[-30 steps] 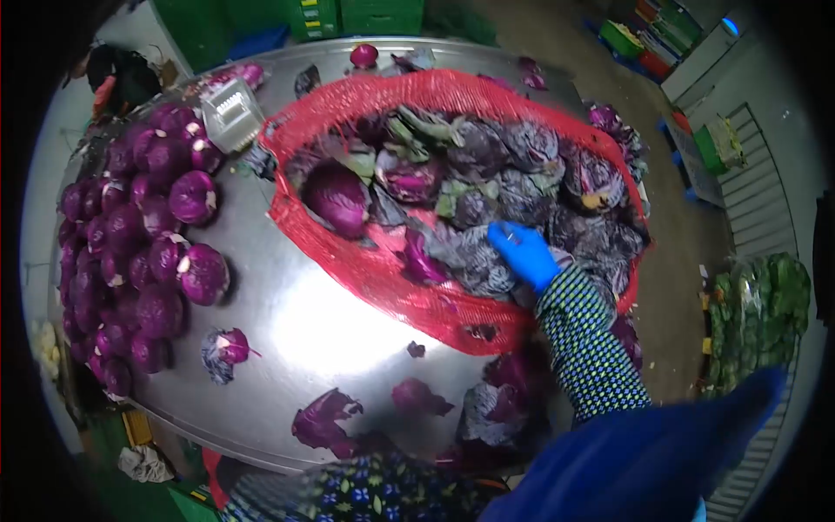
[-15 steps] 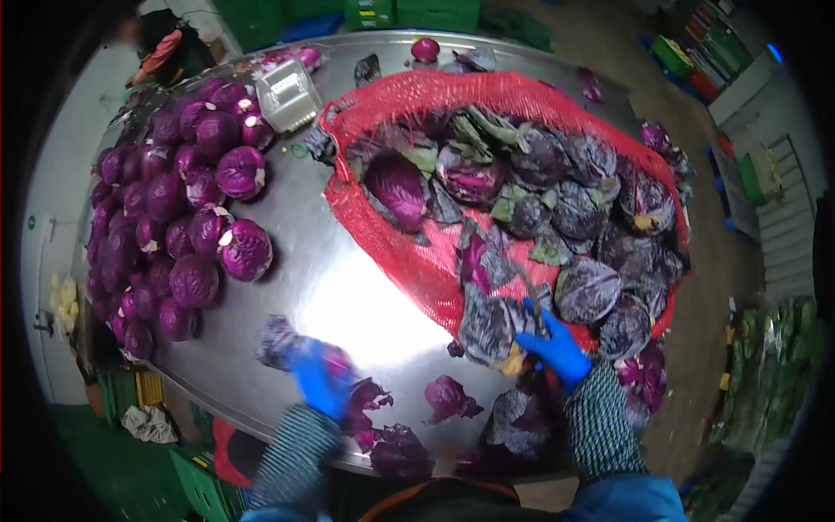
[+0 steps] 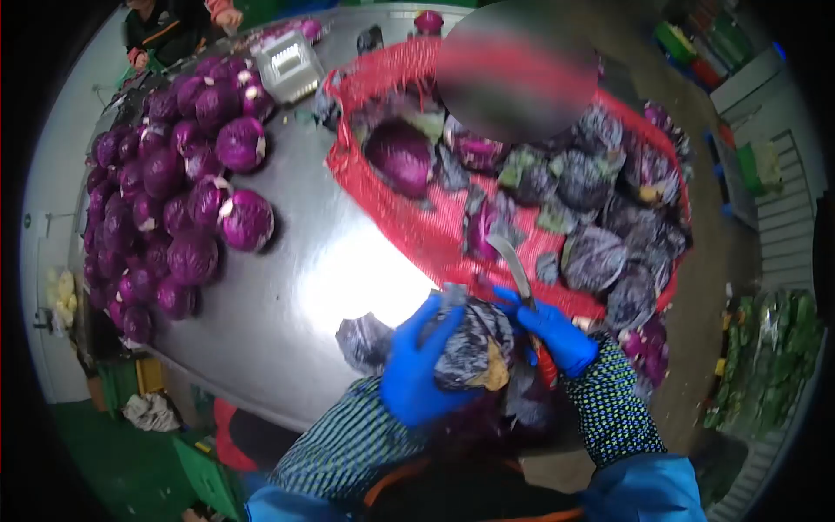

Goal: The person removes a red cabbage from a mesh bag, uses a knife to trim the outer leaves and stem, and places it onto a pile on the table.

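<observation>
Looks like a veg packing or prep room to me; big metal worktop (image 3: 304,191) with a whole heap of purple cabbages (image 3: 163,165), plus a red mesh sack (image 3: 435,239) full of more; there's a green crate (image 3: 205,477) below, leafy greens (image 3: 761,365) off right, another person (image 3: 170,33) at the far end.

Head camera, close above table (image 3: 300,204), facing forward-down.
</observation>
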`<move>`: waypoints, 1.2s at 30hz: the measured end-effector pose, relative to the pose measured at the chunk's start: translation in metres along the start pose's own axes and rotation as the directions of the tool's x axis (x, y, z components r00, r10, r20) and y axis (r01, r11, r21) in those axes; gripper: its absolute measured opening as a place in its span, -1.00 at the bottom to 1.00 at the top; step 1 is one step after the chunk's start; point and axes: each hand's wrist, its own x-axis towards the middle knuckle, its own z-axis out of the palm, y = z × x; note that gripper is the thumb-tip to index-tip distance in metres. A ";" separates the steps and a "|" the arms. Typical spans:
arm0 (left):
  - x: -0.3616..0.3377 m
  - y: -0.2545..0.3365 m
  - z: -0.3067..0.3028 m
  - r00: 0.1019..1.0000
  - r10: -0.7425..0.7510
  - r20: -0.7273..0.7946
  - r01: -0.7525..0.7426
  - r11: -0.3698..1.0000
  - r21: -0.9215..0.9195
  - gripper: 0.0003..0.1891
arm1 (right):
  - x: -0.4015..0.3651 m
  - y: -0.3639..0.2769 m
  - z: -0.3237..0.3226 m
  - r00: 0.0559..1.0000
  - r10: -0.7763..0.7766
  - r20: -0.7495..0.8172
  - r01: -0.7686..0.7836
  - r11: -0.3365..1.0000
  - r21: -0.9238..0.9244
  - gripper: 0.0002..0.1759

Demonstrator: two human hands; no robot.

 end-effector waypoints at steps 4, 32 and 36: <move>-0.048 0.037 -0.018 0.920 -0.366 -0.140 0.392 0.866 0.312 0.13 | 0.000 0.023 0.036 0.985 -0.022 -0.172 0.017 0.999 -0.035 -0.51; -0.072 -0.033 0.044 0.896 -0.319 -0.310 0.406 0.870 0.280 -0.03 | 0.039 0.161 0.053 0.912 0.296 -0.285 -0.342 0.932 -0.125 -0.70; -0.103 -0.059 0.019 0.907 -0.248 -0.341 0.303 0.946 0.116 -0.12 | 0.028 0.160 0.071 0.901 -0.204 -0.382 0.084 0.948 -0.308 -0.69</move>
